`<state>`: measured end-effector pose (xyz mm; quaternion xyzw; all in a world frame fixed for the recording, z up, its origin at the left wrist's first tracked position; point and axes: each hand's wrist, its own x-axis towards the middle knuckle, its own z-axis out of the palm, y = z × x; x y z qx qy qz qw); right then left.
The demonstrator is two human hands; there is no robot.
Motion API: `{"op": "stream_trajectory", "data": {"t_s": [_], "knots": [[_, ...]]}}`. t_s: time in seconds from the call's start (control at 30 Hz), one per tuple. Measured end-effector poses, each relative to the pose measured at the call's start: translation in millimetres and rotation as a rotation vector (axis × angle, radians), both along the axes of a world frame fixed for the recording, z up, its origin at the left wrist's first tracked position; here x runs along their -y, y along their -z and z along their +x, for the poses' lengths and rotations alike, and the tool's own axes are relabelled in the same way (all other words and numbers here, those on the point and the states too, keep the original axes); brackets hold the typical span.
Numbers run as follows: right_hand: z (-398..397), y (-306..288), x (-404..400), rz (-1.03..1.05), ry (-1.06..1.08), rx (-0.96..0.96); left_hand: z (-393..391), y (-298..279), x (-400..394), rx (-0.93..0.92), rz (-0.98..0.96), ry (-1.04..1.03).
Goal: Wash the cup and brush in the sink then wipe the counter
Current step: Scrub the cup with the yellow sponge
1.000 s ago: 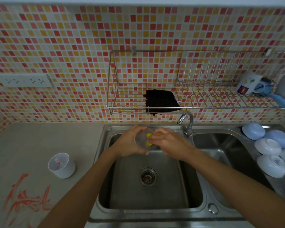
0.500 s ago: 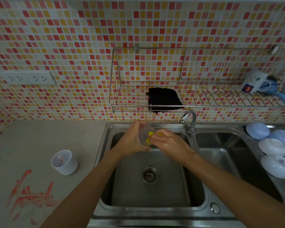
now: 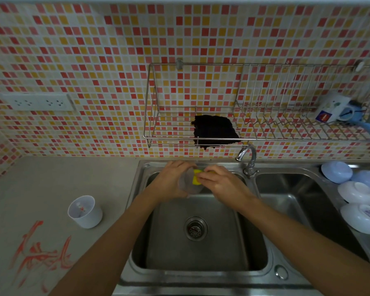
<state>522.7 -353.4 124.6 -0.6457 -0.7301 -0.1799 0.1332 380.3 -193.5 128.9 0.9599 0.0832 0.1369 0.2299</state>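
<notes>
Scrubbing the clear cup over the left sink basin

The clear cup [image 3: 189,184] sits wrapped in the left hand [image 3: 171,180] above the sink [image 3: 201,248]; the right hand [image 3: 220,184] pinches a yellow sponge [image 3: 196,179] at its mouth. Best to turn the cup steadily, reaching rim and base. Red smears [image 3: 41,251] await on the surface [image 3: 62,178].

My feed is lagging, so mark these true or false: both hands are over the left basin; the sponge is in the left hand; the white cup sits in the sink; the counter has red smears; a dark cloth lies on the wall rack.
1. True: left hand and right hand are over the left basin.
2. False: the right hand holds the sponge; the left holds a clear cup.
3. False: the white cup stands on the counter.
4. True: red smears.
5. True: dark cloth, wall rack.
</notes>
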Motion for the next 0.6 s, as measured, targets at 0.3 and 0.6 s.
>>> {"op": "stream_trajectory", "data": {"t_s": [0.3,0.6], "knots": [[-20.4,5.6,2.2,-0.216,0.056,-0.347,-6.2,7.7,6.0,-0.104,-0.003,0.002],[-21.4,9.7,-0.1,-0.133,0.143,-0.292,-2.8,3.6,-0.3,-0.050,-0.067,-0.018]]}}
